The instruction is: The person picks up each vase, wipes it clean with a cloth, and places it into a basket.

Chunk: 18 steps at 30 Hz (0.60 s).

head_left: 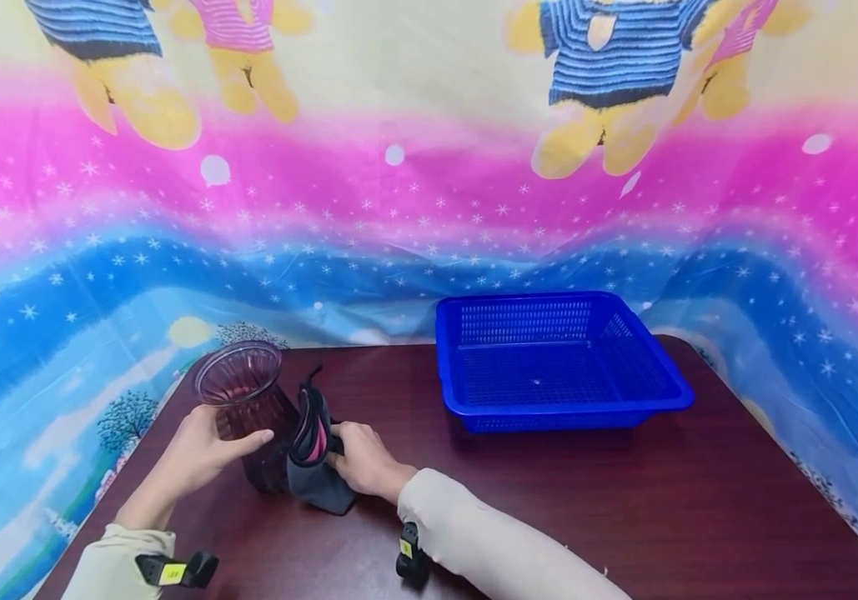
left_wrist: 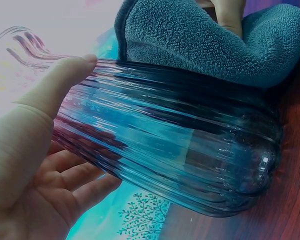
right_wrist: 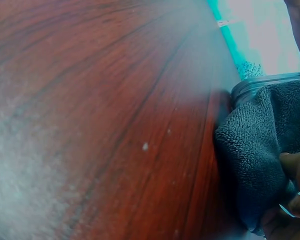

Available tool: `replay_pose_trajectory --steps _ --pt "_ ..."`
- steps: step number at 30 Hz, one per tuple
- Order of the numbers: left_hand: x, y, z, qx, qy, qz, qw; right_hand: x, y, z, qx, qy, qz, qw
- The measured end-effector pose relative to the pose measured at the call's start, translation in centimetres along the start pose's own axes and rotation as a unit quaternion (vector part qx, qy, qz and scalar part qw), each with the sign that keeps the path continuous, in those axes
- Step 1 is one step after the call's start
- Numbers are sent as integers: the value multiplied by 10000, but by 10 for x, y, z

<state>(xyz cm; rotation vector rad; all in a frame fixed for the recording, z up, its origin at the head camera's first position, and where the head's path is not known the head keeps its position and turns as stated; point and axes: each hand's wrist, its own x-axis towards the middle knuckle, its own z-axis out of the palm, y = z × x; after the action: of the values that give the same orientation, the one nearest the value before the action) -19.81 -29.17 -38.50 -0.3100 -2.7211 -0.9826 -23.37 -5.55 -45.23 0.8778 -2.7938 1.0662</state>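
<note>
Through the head camera I see the purple glass vase (head_left: pixel 267 412) at the left part of the dark red-brown table (head_left: pixel 624 508), with its wide, wavy mouth turned upward; whether its base fully rests on the wood, I cannot tell. The left hand (head_left: pixel 203 450) holds this vase below the flared rim: in my left wrist view, the thumb (left_wrist: pixel 50 87) lies along one side of the ribbed glass and the other fingers are bent at the opposite side. The right hand (head_left: pixel 368 458) grips a folded grey cloth (head_left: pixel 314 483), which has a dark edge and shows some pink inside, and the cloth lies against the side of the vase. From my right wrist camera I can see only a part of this hand, pinching the fluffy fabric, and behind the fabric a small piece of the glass. Well apart from both hands, toward the far right of the table, stands a blue plastic basket (head_left: pixel 567 410) with perforated walls. On each light sleeve, near the wrist, I notice a small black device with a yellow label. Behind everything hangs a colourful backdrop (head_left: pixel 413 208) with snowflakes and teddy bears.
</note>
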Motion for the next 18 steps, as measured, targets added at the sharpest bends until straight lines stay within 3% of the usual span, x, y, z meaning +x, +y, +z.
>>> replay_pose_trajectory --steps 10,18 --pt "-1 -2 0 -273 -17 48 9996 -2 3 4 -13 41 43 10000" --pt "0 -2 0 -70 32 59 10000 -3 4 6 95 119 59 9999"
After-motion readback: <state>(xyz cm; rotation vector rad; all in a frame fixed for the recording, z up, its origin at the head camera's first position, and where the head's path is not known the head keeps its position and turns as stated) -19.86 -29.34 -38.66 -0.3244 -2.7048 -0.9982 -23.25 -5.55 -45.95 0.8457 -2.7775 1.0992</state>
